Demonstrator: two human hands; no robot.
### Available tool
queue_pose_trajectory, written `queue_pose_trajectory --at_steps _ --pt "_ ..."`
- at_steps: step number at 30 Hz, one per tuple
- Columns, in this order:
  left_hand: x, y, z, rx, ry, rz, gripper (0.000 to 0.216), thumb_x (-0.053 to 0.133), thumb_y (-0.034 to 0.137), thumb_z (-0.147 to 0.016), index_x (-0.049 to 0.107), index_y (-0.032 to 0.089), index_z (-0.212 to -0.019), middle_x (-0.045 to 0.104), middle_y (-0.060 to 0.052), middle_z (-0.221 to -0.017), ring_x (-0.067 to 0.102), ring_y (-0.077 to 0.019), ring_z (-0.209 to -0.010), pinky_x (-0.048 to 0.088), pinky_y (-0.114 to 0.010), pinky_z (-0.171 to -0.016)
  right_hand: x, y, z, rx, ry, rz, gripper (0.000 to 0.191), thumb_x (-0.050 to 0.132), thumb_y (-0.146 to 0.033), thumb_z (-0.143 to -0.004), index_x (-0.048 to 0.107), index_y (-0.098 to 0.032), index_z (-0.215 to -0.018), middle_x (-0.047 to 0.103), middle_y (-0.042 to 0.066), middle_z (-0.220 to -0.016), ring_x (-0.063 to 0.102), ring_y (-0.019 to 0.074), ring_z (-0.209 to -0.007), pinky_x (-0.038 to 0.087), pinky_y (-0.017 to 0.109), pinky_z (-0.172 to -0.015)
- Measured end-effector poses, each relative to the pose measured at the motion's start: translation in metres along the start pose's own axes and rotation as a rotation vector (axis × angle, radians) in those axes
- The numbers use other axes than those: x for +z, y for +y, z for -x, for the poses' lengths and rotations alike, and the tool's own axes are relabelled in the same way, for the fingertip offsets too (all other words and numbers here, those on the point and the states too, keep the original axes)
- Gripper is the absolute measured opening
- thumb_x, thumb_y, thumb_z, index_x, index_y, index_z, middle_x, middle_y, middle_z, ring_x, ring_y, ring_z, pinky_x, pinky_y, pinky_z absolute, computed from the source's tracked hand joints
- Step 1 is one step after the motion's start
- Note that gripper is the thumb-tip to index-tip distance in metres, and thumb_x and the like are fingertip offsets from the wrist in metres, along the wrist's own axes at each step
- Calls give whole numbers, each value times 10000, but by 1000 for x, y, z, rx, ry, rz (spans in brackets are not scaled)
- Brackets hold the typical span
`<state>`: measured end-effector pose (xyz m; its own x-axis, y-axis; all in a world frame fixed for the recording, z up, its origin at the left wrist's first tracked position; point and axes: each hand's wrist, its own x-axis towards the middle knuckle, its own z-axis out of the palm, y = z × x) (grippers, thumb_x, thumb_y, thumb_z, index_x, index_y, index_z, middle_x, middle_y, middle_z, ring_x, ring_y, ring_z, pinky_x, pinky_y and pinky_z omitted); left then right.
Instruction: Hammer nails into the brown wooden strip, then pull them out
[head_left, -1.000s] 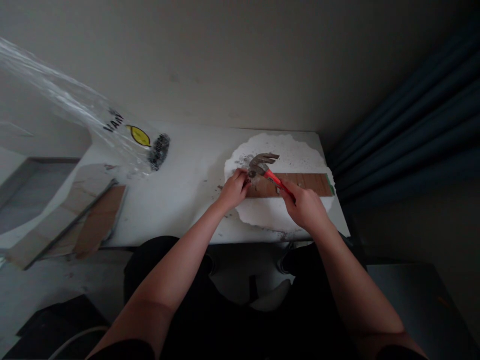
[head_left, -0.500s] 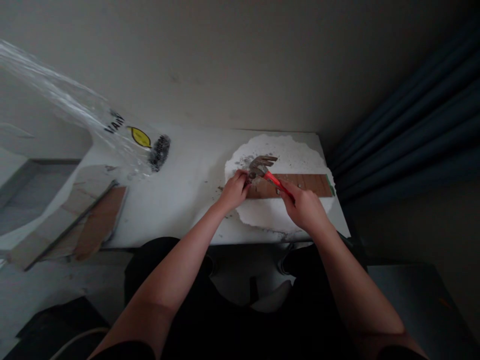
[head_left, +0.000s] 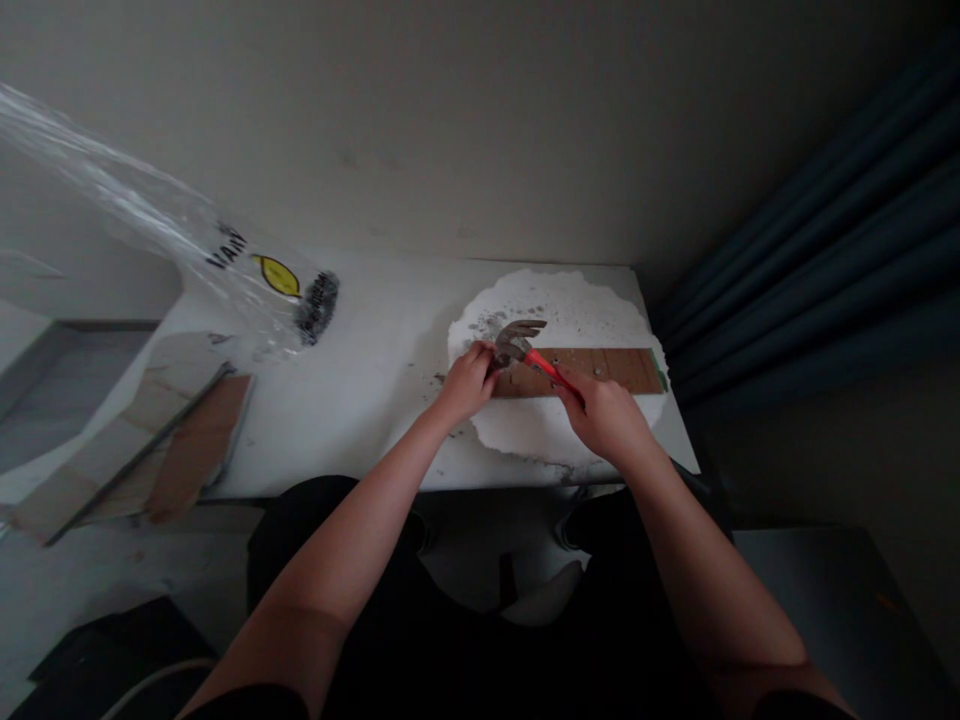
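Observation:
A claw hammer (head_left: 517, 342) with a red handle and a dull metal head is gripped in my right hand (head_left: 606, 415), my fingers wrapped round the handle. Its head is down at the left end of a narrow brown wooden board (head_left: 626, 370), its claw pointing right. Right beside the hammer head, my left hand (head_left: 470, 380) has its fingers closed at the board's left end; what they hold is hidden. Small grey bits lie on the board, and its right end is green. Under it lies a white mat with a wavy edge (head_left: 517, 428), dotted with grey crumbs.
The white table (head_left: 360, 380) stands against a wall. Clear plastic wrap with a yellow print (head_left: 277, 276) hangs down at the left. Brown and beige boards (head_left: 199, 445) rest at the table's left end. A dark blue curtain (head_left: 825, 230) hangs at the right.
The hammer head has shifted slightly left and down towards my left fingers, and my right hand has moved a little left with it. My left hand has stayed put.

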<state>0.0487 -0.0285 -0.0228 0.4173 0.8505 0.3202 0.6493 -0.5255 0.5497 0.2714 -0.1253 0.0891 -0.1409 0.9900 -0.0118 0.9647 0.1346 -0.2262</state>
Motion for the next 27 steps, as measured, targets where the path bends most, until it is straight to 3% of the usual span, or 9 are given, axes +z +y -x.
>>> queue_pose_trajectory --at_steps 10,27 --pt "1 -1 1 -6 32 23 266 555 259 -911 579 135 -1145 575 -163 -1255 581 -268 -1193 491 -447 -1067 1 0 -1 7 -3 5 442 396 -397 -1032 596 -275 -1406 773 109 -1042 732 271 -845 529 349 -741" --pt "2 -1 0 -40 14 44 217 551 233 -895 596 169 -1098 590 -139 -1213 611 -267 -1122 525 -454 -1008 0 -3 0 6 29 -22 456 397 -403 -1032 574 -287 -1436 771 97 -1070 733 271 -877 539 361 -780"
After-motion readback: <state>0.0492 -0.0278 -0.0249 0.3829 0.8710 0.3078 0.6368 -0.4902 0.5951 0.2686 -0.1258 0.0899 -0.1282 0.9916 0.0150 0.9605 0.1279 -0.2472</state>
